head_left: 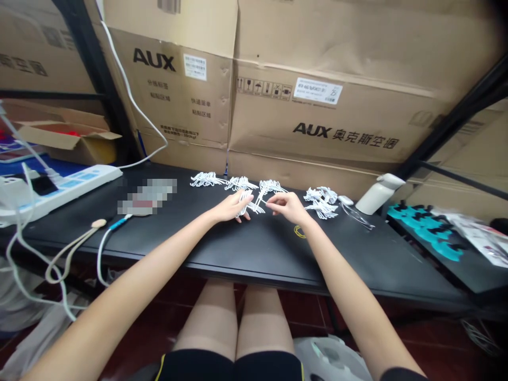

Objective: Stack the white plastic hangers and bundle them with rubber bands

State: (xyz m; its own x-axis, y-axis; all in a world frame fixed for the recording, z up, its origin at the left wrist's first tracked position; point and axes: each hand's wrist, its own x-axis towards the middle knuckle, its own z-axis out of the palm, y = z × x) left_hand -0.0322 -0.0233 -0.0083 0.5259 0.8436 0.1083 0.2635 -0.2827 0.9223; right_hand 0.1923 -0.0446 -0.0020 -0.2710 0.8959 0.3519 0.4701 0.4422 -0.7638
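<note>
In my left hand (234, 206) is a bunch of thin white hooked pieces (256, 208), the fingers closed round it. My right hand (289, 207) is just to its right, thumb and fingertips pinched at the end of a thin white piece (262, 200). Behind the hands lie more bunches of the same kind: a left bunch (206, 179), a middle bunch (240, 183) and one nearer the right hand (272, 186). A larger heap (321, 201) sits to the right. Yellow rubber bands (299, 232) rest below my right wrist.
On the black table (254, 254), a white bottle (379, 193) and glasses (357, 214) stand right of the heap. Teal items (426, 230) lie further right. A power strip (71, 190) with cables and a blurred-out phone-like object (146, 198) are left. Large cartons (317, 116) back the table.
</note>
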